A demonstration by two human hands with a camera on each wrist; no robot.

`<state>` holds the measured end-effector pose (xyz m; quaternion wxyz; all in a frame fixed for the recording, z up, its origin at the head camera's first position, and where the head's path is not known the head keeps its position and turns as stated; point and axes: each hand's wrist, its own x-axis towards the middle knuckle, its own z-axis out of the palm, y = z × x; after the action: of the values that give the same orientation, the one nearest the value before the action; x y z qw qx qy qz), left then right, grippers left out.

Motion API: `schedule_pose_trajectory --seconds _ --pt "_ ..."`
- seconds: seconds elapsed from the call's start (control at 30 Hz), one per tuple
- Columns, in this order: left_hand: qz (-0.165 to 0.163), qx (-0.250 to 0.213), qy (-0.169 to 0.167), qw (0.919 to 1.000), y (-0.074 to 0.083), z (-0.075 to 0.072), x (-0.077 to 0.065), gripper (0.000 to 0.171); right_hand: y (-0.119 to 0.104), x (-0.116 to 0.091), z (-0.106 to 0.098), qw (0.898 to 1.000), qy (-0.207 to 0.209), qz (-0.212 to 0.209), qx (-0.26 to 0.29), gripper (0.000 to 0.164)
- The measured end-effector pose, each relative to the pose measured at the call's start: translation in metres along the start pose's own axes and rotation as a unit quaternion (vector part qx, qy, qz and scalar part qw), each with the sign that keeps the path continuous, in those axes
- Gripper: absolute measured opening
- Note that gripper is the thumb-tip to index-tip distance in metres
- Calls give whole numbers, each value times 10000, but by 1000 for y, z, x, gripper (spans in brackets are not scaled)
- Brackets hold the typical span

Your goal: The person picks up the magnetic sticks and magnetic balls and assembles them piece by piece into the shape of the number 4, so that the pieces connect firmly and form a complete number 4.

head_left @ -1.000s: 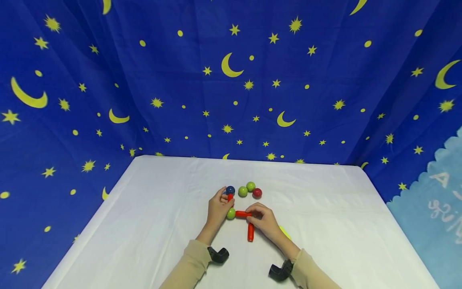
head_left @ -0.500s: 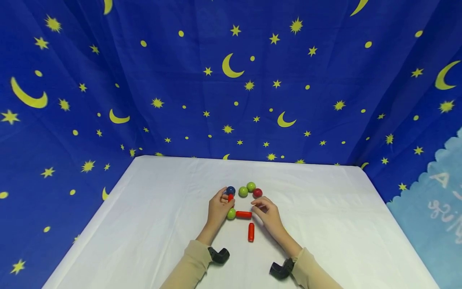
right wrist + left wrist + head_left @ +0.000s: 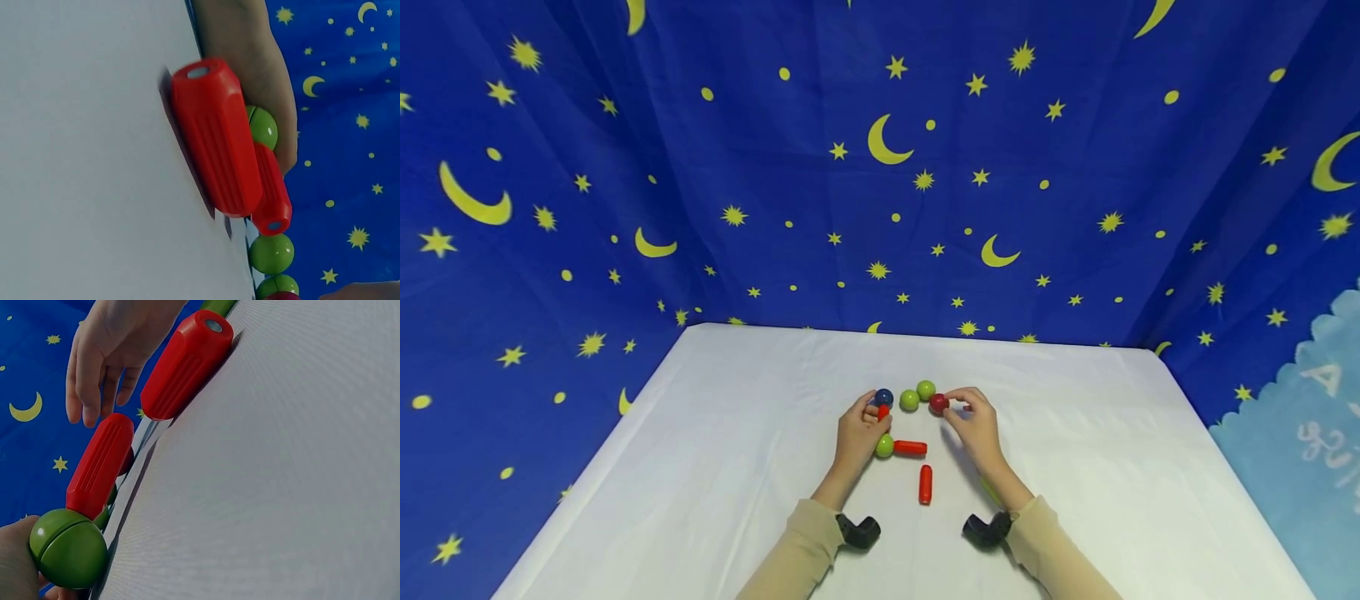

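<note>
My left hand grips a red rod that stands between a dark blue ball and a green ball; its fingers partly cover the rod. A second red rod juts from the green ball to the right, with its far end bare. Up at the right, the thumb and index fingertips of my right hand are right at the side of a red ball, which rests by two green balls. A loose red rod lies nearer to me, with a metal disc in its end.
A yellow-green piece lies mostly hidden under my right forearm. A bit of red shows behind the right fingers. The white-covered table meets blue star-printed cloth at its back and sides.
My right hand has let go of the horizontal red rod and moved up and right to the red ball. The left hand keeps its grip. The head view has shifted slightly.
</note>
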<state>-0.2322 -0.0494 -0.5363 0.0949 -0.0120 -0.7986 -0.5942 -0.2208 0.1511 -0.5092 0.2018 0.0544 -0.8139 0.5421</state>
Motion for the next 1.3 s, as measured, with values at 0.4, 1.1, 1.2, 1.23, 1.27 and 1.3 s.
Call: schedule_pose_trajectory --seconds 0.4,1.1,1.2,1.23,1.27,1.3 --pt "-76 31 39 10000 -2 2 2 54 10 10 11 9981 -464 154 -364 29" --pt "-63 -42 -13 10000 1 2 1 53 13 8 11 9957 -572 382 -623 32" --pt "-74 -15 -30 10000 1 3 1 54 12 6 10 9958 -533 382 -634 33" --pt "-78 -11 -34 10000 1 3 1 54 12 5 9 9960 -530 380 -609 34" --pt "-75 -10 -39 10000 0 3 1 54 11 5 9 9961 -532 372 -592 35" --pt "-68 -15 -42 10000 0 3 2 54 10 3 8 9963 -546 381 -538 35"
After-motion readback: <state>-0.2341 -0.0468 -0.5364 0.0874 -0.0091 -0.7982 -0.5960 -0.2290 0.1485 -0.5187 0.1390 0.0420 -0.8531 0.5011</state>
